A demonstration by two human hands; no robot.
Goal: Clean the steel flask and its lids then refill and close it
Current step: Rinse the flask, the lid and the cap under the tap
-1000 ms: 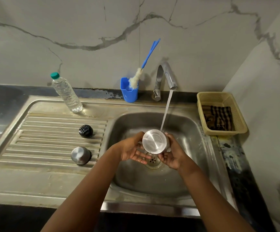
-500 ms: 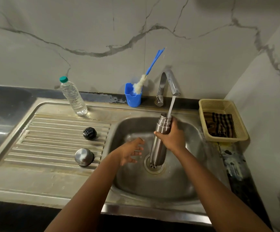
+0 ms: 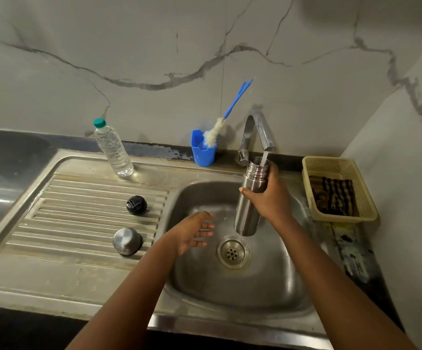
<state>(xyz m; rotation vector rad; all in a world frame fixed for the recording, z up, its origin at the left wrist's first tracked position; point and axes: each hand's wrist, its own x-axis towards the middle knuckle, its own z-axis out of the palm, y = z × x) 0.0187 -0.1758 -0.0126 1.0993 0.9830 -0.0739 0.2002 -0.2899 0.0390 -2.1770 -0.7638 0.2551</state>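
The flask (image 3: 251,195) was gripped round its upper body by the right hand (image 3: 268,200) and held upright over the sink (image 3: 230,286), its open mouth set under the tap (image 3: 258,132) so the stream ran in, apparently to rinse it. The left hand (image 3: 192,232) was held loosely spread and empty beside it, touching nothing. The black lid (image 3: 136,205) and steel lid (image 3: 126,241) were left on the drainboard (image 3: 78,223), clear of the water.

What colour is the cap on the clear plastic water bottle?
Teal green cap on the clear plastic water bottle, in the head view.

Flask (image 3: 249,198) under tap (image 3: 256,132) (running)
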